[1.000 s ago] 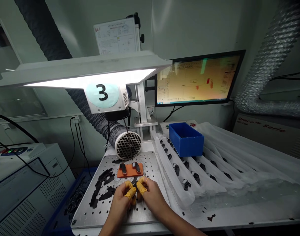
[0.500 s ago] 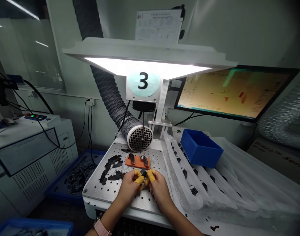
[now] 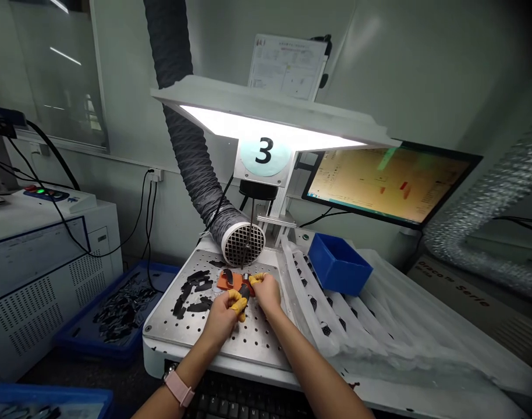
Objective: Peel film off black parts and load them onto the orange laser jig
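Note:
My left hand [image 3: 226, 311], with yellow finger covers, pinches a dark curved piece [image 3: 245, 292] just in front of an orange block [image 3: 229, 280]. My right hand [image 3: 266, 290], also in yellow finger covers, is closed at the block's right end, its fingertips on a small black part [image 3: 247, 277] there. The fingers partly hide that part. Another black part [image 3: 228, 276] sits on the left of the block. Several loose black pieces [image 3: 199, 304] lie left of it on the perforated metal plate [image 3: 252, 343].
A round duct grille [image 3: 244, 243] stands behind the block, under a lit lamp [image 3: 266, 131]. To the right are a blue box [image 3: 340, 265] and white padded strips [image 3: 309, 326] holding black parts. A keyboard [image 3: 231, 404] lies below the plate's front edge; a blue tray [image 3: 117, 314] is at left.
My hands have moved apart from where they met in front of the block. The right one has reached forward to the block's right part; the left keeps a dark piece. The camera view has tilted.

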### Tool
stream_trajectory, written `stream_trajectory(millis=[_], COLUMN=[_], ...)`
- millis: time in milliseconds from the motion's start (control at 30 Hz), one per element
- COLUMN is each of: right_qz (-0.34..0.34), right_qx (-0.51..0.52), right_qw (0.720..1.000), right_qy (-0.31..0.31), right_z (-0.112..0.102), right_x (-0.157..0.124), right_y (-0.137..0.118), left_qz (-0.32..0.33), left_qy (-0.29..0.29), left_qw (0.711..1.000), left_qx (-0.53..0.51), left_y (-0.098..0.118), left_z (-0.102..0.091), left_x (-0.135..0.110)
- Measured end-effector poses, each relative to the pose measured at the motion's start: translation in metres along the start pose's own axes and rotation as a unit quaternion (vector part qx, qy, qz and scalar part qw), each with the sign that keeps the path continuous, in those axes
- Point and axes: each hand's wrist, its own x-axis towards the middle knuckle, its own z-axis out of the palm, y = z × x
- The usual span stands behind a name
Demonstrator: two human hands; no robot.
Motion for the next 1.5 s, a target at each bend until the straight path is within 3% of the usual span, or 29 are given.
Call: stream_trajectory(millis=[133,267,367,567,800,1133,1500], right_qz=[0.002,0.017,0.012,-0.106,-0.159,-0.146,-0.157], right_qx=[0.044,0.075,0.088,0.086,0.086,0.165,0.077], right_qw=[0.999,0.99,0.985,0.986,0.983,0.973,0.982], right_qy=[-0.031,-0.122,-0.148,-0.101,0.002,-0.06,-0.064], right_z=[-0.005,-0.012,-0.015,-0.015,-0.01,0.004,0.008], right_x=[-0.009,-0.029,-0.042,-0.045,-0.001,0.02,0.023], right_y=[-0.01,-0.009,-0.002,0.002,0.007,0.028,0.035], left_qz=[-0.02,-0.012,0.016,0.038,-0.009,0.016,0.028], left_qy=[0.036,0.004,0.011,0.029,0.04,0.024,0.013], left_qw=[0.999,1.0,1.0,0.997,0.994,0.99,0.988], left_qx=[-0.003,0.002,0.016,0.053,0.097,0.14,0.148], left_y=[-0.003,-0.006,-0.01,-0.015,-0.018,-0.016,-0.019], left_z=[-0.002,-0.003,-0.003,-0.004,-0.003,-0.003,-0.004], left_x=[0.004,0.007,0.007,0.007,0.007,0.005,0.006])
